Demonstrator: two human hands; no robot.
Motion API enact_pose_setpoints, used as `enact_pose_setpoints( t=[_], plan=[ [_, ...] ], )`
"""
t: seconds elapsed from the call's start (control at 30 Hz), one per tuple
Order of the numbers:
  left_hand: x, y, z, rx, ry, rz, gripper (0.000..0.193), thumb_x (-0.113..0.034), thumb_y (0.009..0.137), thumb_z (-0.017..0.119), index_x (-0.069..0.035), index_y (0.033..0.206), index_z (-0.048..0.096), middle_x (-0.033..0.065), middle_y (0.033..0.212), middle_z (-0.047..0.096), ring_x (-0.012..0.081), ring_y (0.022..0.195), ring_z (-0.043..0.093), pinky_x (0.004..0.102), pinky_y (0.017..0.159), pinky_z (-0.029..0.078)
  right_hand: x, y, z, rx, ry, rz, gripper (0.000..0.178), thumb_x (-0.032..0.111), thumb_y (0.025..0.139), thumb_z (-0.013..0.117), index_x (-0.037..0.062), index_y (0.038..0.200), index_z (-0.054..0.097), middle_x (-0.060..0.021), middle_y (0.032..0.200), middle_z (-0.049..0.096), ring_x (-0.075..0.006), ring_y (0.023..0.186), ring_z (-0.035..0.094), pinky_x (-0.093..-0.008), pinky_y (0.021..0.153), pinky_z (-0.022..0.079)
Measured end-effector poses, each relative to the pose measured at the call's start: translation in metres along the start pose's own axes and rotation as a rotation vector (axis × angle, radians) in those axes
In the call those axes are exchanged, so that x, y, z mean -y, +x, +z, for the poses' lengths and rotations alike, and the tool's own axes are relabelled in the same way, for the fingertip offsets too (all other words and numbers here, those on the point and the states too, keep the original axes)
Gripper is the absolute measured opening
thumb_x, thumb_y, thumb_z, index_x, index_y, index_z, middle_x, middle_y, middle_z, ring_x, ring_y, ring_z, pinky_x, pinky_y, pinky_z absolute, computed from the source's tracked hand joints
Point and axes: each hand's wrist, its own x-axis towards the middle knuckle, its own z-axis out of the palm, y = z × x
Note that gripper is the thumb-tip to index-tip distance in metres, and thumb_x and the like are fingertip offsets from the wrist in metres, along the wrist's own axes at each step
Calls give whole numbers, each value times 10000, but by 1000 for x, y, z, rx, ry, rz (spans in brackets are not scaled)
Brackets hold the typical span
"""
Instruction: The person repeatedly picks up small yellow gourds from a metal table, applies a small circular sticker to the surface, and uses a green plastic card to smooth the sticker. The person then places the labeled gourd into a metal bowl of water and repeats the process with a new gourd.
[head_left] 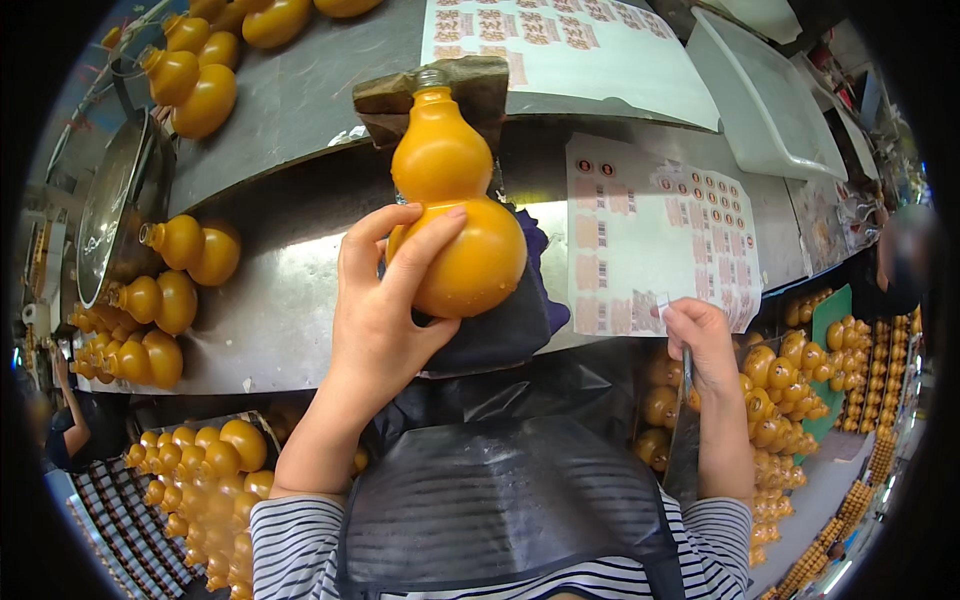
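A glossy orange-yellow gourd-shaped bottle (462,255) lies on a dark padded rest, its threaded neck on a worn brown notched support (480,95). My left hand (385,280) is closed around the wide lower bulb from the left, fingers on the waist. At the lower edge of a sheet of labels (640,240), my right hand (703,335) pinches a small white label (662,300). A thin grey metal strip (686,370) shows under that hand; I cannot tell whether the hand holds it. Labels in red and brown remain on the sheet.
Several gourd bottles (205,100) stand or lie at the left, beside a round metal-rimmed basin (100,230). More label sheets (600,75) lie at the back, next to a translucent white tub (755,110). Many gourd bottles (780,390) crowd both sides below the metal table (280,330).
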Motion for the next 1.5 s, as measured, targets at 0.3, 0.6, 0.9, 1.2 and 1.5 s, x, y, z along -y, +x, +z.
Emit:
enact_pose_setpoints(
  t=[0.3, 0.6, 0.9, 1.2, 1.5],
  plan=[
    [24, -4, 16, -150, -234, 52, 911, 94, 497, 795, -156, 1320, 492, 141, 1300, 385, 342, 1204, 447, 403, 995, 452, 95, -12, 122, -143, -1150, -1547, 358, 49, 623, 703, 57, 978, 751, 19, 685, 515, -125, 591, 477, -240, 494, 401],
    [25, -15, 12, -242, -680, 69, 726, -408, 727, 824, -152, 1329, 509, 162, 1443, 285, 356, 1370, 312, 525, 1108, 305, 72, 11, 145, -46, -924, -1602, 353, 179, 739, 762, 55, 1067, 725, 33, 620, 479, -103, 526, 454, -228, 442, 401],
    [20, -6, 20, -292, -365, 70, 379, -140, 729, 782, -139, 1103, 718, 138, 1325, 521, 344, 1262, 463, 440, 1053, 377, 55, 32, 155, 24, -711, -1365, 501, 177, 734, 787, 74, 1209, 667, -7, 574, 474, -143, 477, 433, -278, 448, 365],
    [16, -4, 16, -242, -373, 23, 447, -154, 718, 787, -119, 1155, 699, 153, 1313, 531, 321, 1191, 522, 413, 995, 430, 61, 39, 154, 76, -678, -1336, 516, 221, 739, 775, 82, 1223, 661, -8, 588, 507, -147, 473, 422, -274, 454, 367],
    [23, -3, 15, -209, -334, 63, 499, -198, 694, 802, -135, 1176, 691, 142, 1275, 555, 335, 1182, 524, 430, 998, 428, 63, 38, 148, 143, -730, -1283, 491, 282, 747, 770, 18, 1151, 679, -58, 821, 696, -154, 531, 533, -261, 488, 416]
  ],
)
